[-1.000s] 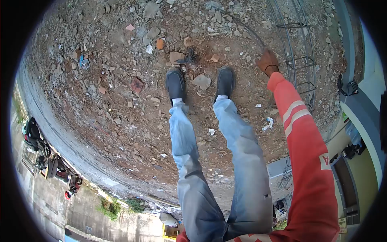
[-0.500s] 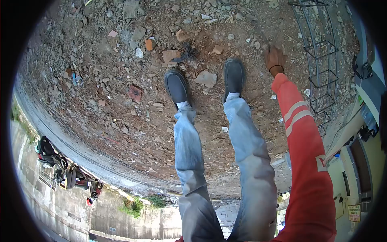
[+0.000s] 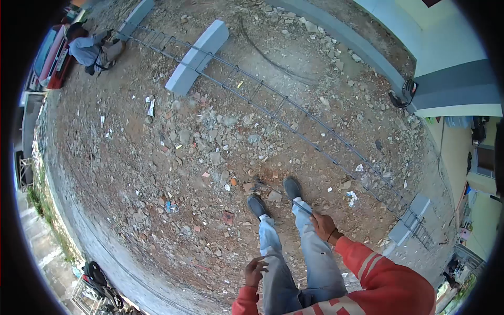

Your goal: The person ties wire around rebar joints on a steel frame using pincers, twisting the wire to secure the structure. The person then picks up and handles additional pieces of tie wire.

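My right hand [image 3: 324, 227] is closed in front of my right leg, around what looks like a thin dark rod [image 3: 288, 198] that points up and left across my shins. Lower and to the left, my left hand [image 3: 255, 270] hangs beside my left thigh, its fingers loosely bent and apart, with nothing visible in it. A long cage of steel bars [image 3: 278, 107] lies diagonally over the ground beyond my feet. It rests on a grey beam [image 3: 198, 56] near its upper part and on a grey block [image 3: 410, 219] at lower right.
A crouching person [image 3: 92, 50] is at the far end of the cage, near a red vehicle [image 3: 56, 59]. Rubble and stones cover the ground [image 3: 157, 210]. A low grey kerb [image 3: 362, 47] runs at upper right; a motorcycle [image 3: 100, 283] stands at lower left.
My right hand has come back from the ground to my leg. My left hand has come into view. The view has tilted up, showing the whole cage and the crouching person.
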A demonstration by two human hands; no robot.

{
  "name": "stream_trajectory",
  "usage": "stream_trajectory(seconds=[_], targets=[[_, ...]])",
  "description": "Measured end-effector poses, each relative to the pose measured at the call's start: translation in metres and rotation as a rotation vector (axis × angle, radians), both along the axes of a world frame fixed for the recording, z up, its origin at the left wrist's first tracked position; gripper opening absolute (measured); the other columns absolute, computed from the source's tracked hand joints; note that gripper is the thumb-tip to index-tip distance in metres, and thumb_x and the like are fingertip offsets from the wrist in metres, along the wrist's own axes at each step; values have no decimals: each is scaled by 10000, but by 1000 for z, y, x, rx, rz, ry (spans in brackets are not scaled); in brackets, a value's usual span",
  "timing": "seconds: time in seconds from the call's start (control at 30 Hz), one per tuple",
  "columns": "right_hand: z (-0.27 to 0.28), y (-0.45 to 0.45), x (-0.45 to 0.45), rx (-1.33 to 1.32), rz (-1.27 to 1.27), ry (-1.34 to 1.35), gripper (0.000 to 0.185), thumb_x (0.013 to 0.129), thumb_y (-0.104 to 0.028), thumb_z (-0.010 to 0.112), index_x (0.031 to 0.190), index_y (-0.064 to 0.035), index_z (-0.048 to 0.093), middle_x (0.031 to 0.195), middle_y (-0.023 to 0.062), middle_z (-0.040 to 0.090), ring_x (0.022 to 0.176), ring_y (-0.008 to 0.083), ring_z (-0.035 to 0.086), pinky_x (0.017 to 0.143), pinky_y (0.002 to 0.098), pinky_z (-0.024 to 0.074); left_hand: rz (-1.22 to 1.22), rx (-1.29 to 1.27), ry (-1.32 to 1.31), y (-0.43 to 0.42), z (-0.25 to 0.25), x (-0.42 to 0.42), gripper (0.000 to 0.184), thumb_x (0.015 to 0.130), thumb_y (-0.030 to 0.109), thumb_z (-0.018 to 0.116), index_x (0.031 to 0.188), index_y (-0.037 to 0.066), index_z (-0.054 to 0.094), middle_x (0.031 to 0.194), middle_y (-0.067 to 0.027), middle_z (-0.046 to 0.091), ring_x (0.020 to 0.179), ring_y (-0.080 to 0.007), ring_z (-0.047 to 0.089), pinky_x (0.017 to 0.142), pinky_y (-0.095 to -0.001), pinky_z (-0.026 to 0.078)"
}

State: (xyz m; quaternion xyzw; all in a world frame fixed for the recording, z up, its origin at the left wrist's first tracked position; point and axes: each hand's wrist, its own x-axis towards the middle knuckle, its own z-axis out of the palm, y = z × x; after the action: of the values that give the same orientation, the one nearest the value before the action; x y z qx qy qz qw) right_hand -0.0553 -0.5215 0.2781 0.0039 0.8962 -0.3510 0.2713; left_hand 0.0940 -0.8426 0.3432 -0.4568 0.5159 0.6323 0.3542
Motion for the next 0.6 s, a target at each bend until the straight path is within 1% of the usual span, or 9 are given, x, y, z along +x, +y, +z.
stream_trajectory(seconds=[0.03,0.07,0.13,0.23,0.27,0.3,0.43,0.47,0.6], targets=[[50,-14,3,-10,23,10,227,982,-254,475,975,-32,528,699,222,607,675,447,601,600,540,449,-136,131,40,7,27,-37,409,919,270,605,1264,52,576,990,-70,702,746,-141,675,491,-208,405],[97,-30,8,-21,46,14,215,978,-250,483,960,-39,517,680,211,603,652,446,598,581,542,447,-256,168,64,21,65,-74,474,933,315,599,1325,58,533,1102,-92,681,916,-178,676,625,-255,474],[176,-58,13,17,1,-15,205,969,-248,494,979,-46,523,681,206,614,650,438,607,579,548,451,-113,348,199,47,112,-113,543,964,352,568,1407,63,442,1300,-139,587,1184,-239,577,899,-347,475],[258,-87,19,-37,73,-26,235,954,-267,504,1035,-50,542,705,197,640,661,437,621,582,553,459,390,499,235,65,167,-172,451,998,416,493,1269,58,528,957,-39,623,891,-203,605,829,-368,490],[271,-93,22,-36,29,-15,235,954,-267,504,1035,-50,542,705,197,640,661,437,621,582,553,459,579,594,231,58,159,-183,390,1010,430,455,1134,81,578,726,15,482,705,-149,504,732,-336,454],[282,-99,26,-67,-35,33,235,949,-261,509,1050,-52,550,722,201,643,677,434,624,597,550,464,622,757,270,51,174,-202,390,1026,434,408,971,91,585,630,35,370,567,-111,367,563,-286,370],[315,-85,33,-309,-240,223,255,925,-217,551,1121,-56,581,806,213,653,755,403,634,664,502,477,555,497,374,40,210,-271,418,1040,426,367,794,114,494,565,43,282,451,-89,210,397,-251,173],[324,-77,31,-457,-316,251,261,915,-206,567,1124,-51,590,824,211,654,772,393,635,679,488,476,519,496,372,37,218,-287,418,1040,426,367,794,114,494,565,43,282,451,-89,210,397,-251,173],[313,-42,38,-373,-304,260,183,880,-180,594,1015,-84,673,825,171,659,752,369,636,681,468,480,268,327,594,82,253,-322,388,1033,432,400,805,132,490,553,54,255,441,-78,184,396,-249,160]])
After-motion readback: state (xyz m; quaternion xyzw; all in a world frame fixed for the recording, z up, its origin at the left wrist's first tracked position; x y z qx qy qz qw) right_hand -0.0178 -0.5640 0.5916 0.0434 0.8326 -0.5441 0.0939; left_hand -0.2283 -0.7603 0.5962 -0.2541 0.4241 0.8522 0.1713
